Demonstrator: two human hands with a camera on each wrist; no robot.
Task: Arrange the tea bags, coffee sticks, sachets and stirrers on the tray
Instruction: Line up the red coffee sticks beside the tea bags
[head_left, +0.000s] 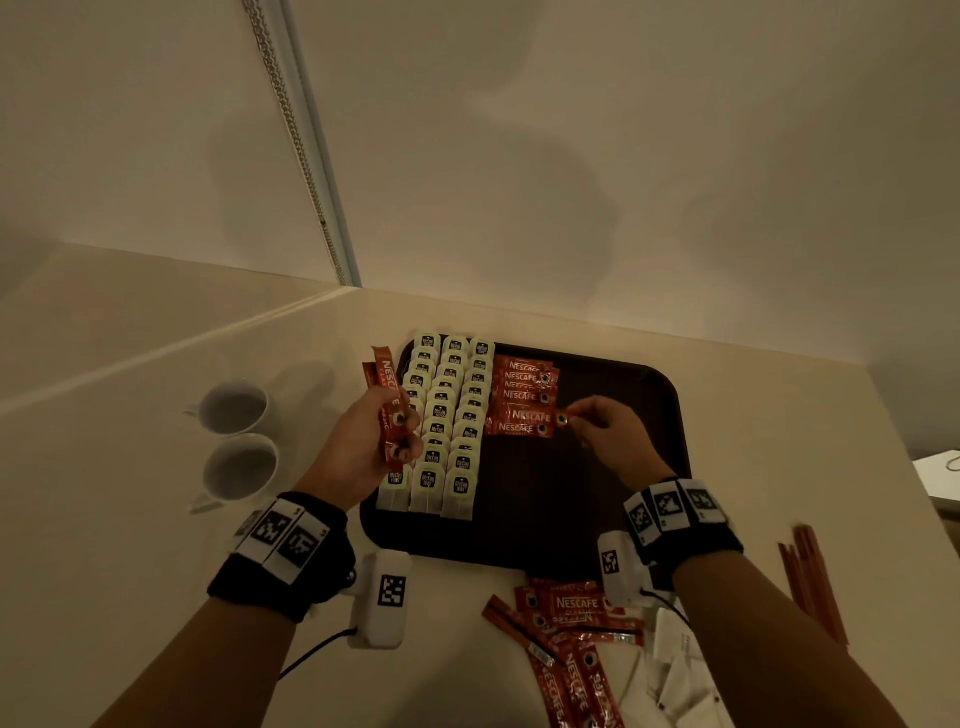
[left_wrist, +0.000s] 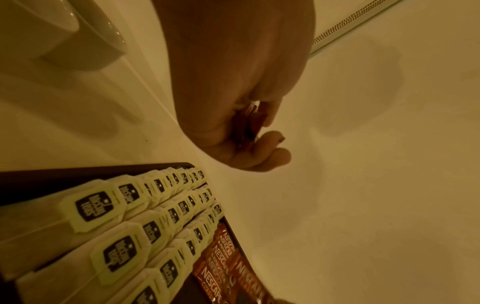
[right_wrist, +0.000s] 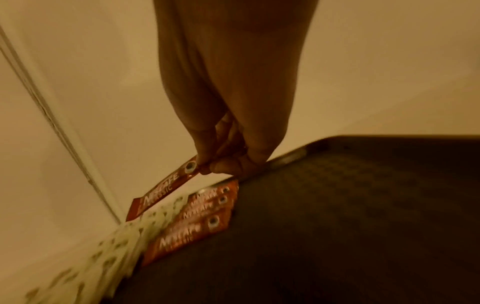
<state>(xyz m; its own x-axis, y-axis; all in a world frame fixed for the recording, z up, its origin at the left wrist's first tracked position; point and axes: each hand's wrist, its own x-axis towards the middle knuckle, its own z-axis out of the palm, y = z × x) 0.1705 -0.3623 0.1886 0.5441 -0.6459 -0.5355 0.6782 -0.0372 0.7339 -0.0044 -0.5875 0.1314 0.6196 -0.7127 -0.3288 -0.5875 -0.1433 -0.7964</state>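
Note:
A dark tray lies on the counter. Three columns of green-tagged tea bags fill its left part, also seen in the left wrist view as tea bags. Red coffee sticks lie in a column beside them. My right hand pinches the end of one coffee stick just above that column. My left hand grips a bundle of coffee sticks above the tray's left edge. More loose coffee sticks, white sachets and red stirrers lie on the counter near me.
Two white cups stand left of the tray. The wall rises close behind the tray, with a beaded cord hanging along a corner strip. A white object sits at the far right edge. The tray's right half is bare.

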